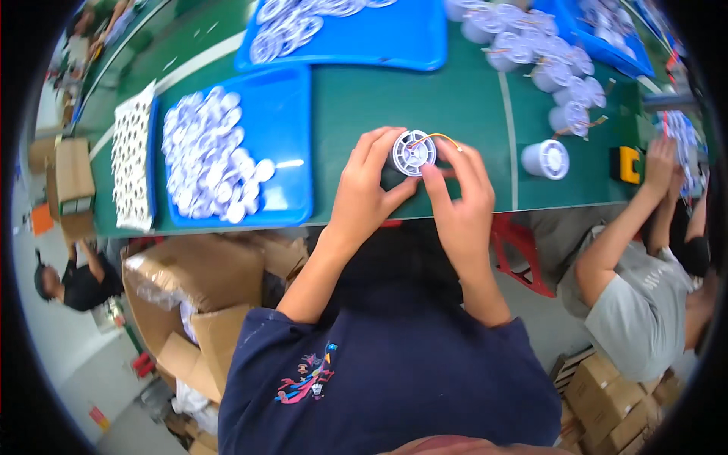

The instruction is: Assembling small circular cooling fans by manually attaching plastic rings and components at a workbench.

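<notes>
Between my hands, over the near side of the table, is a white round plastic housing (pixel 414 154) with a spoked face turned up. A thin yellow-and-red wire (pixel 438 136) arches from its face toward my right fingers, ending in a small pale tip. My left hand (pixel 369 180) is closed round the left side of the housing, thumb at its near edge. My right hand (pixel 464 193) grips its right side, the thumb against the rim and the index finger beside the wire end. The housing's underside is hidden. A similar white housing (pixel 543 160) lies on the table to the right.
A blue tray (pixel 292 152) of white discs stands left, beside a dotted white sheet (pixel 132 159). Another blue tray (pixel 379 49) holds white rings. Several wired housings (pixel 550 72) cluster at the far right. A co-worker (pixel 637 296) sits right, near a yellow-and-black object (pixel 626 164).
</notes>
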A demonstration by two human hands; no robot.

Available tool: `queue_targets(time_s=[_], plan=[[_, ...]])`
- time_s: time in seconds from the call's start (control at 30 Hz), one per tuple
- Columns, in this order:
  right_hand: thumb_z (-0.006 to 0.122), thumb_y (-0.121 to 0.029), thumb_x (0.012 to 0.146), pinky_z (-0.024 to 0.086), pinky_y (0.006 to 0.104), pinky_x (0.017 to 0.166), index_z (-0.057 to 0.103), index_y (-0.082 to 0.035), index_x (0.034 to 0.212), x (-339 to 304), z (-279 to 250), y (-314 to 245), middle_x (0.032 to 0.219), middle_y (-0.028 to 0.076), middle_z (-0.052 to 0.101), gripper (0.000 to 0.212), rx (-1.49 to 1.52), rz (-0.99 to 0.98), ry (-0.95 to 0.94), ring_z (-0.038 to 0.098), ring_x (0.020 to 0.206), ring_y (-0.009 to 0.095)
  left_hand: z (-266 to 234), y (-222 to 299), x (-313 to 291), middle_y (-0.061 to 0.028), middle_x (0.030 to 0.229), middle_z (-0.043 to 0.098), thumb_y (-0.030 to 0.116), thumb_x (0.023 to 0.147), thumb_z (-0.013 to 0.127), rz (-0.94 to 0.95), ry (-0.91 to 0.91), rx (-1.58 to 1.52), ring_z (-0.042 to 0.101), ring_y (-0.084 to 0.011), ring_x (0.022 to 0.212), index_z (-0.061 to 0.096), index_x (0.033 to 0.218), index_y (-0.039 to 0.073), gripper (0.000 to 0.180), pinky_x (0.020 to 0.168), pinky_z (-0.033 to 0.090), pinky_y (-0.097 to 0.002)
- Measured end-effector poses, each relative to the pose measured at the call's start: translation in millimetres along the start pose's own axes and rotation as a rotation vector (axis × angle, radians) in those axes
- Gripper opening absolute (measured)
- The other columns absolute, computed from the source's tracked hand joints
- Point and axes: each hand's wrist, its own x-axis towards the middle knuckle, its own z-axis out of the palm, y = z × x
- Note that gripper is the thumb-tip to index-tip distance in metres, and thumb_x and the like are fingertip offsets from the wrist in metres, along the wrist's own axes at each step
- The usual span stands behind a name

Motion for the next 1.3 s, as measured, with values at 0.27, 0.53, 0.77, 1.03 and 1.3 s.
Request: queue_targets(time_s=[0.27, 0.53, 0.77, 1.03, 1.3], plan=[[0.077, -0.012, 0.097, 0.054, 0.0321, 0.069, 0.075, 0.005, 0.097, 48, 68, 7, 0.086, 0.012, 0.072, 0.017, 0.216, 0.135, -0.341, 0.069, 0.078, 0.015, -30, -14, -32, -0.0205, 0.132, 0.066, 0.000, 0.077, 0.086, -0.079, 0.158, -0.128, 0.067, -0.0384, 0.120, 0.058, 0.142, 0.002, 0.070, 0.101, 0.055, -0.0421], [0.079, -0.010, 0.088, 0.061, 0.0416, 0.082, 0.071, -0.006, 0.117, 53, 146, -55, 0.118, 0.010, 0.069, 0.030, -0.352, -0.815, -0.586, 0.071, 0.098, 0.029, -14, -27, -46, -0.0202, 0.133, 0.061, 0.016, 0.082, 0.085, -0.011, 0.143, -0.205, 0.058, -0.0388, 0.129, 0.061, 0.136, 0.004, 0.061, 0.109, 0.047, -0.0493], [0.078, -0.004, 0.075, 0.063, 0.0354, 0.076, 0.069, -0.005, 0.102, 40, 176, -47, 0.102, 0.011, 0.061, 0.028, -0.699, -0.792, -0.778, 0.068, 0.094, 0.026, -13, -24, -39, -0.0198, 0.139, 0.060, 0.023, 0.089, 0.079, -0.103, 0.082, -0.151, 0.057, -0.0382, 0.129, 0.058, 0.140, 0.005, 0.058, 0.107, 0.046, -0.0516], [0.066, 0.001, 0.101, 0.052, 0.0290, 0.070, 0.073, 0.004, 0.108, 21, 35, -52, 0.099, 0.010, 0.064, 0.011, -0.104, 0.097, -0.377, 0.064, 0.081, 0.015, -23, -16, -31, -0.0192, 0.129, 0.067, 0.005, 0.071, 0.090, -0.115, 0.134, -0.145, 0.065, -0.0409, 0.119, 0.062, 0.137, 0.002, 0.072, 0.100, 0.053, -0.0478], [0.071, -0.001, 0.099, 0.051, 0.0299, 0.067, 0.073, 0.003, 0.115, 20, 29, -37, 0.098, 0.010, 0.065, 0.016, -0.112, 0.203, -0.338, 0.064, 0.077, 0.015, -17, -12, -31, -0.0175, 0.129, 0.070, 0.001, 0.072, 0.090, -0.132, 0.153, -0.156, 0.066, -0.0387, 0.119, 0.063, 0.137, 0.004, 0.071, 0.102, 0.054, -0.0468]])
